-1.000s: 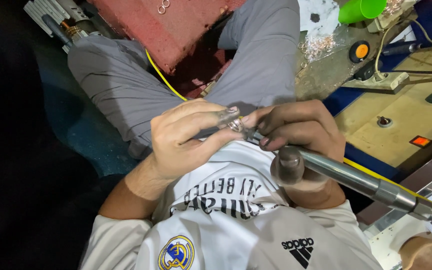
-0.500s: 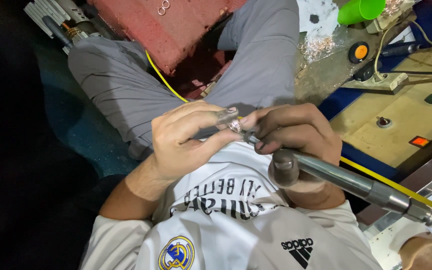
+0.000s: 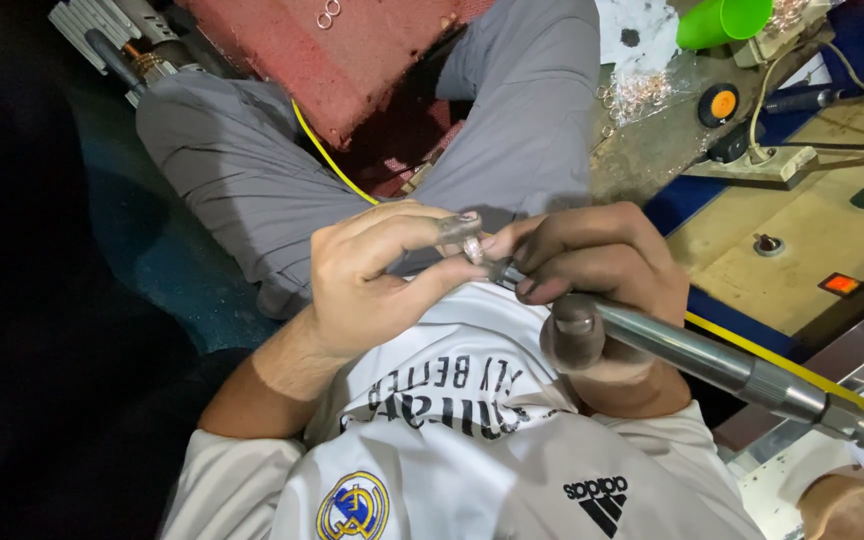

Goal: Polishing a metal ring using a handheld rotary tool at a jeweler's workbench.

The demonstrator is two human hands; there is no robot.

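My left hand (image 3: 372, 275) pinches a small metal ring (image 3: 473, 248) between thumb and forefinger, close above my lap. My right hand (image 3: 592, 270) grips a long steel rotary handpiece (image 3: 712, 360) like a pen. Its tip meets the ring where the two hands touch. The handpiece's shaft runs down to the right toward a yellow cable (image 3: 802, 370). Below both hands are my white shirt (image 3: 452, 450) and grey trousers (image 3: 252, 190).
A red block (image 3: 352, 60) with small rings on it lies ahead between my knees. To the right stand a workbench (image 3: 812, 230) with a switch box, a green cup (image 3: 722, 20), a pile of small metal rings (image 3: 642, 90) and a power strip (image 3: 752, 165).
Both hands have stayed together at the ring with only slight shifts. The handpiece has tilted a little lower.
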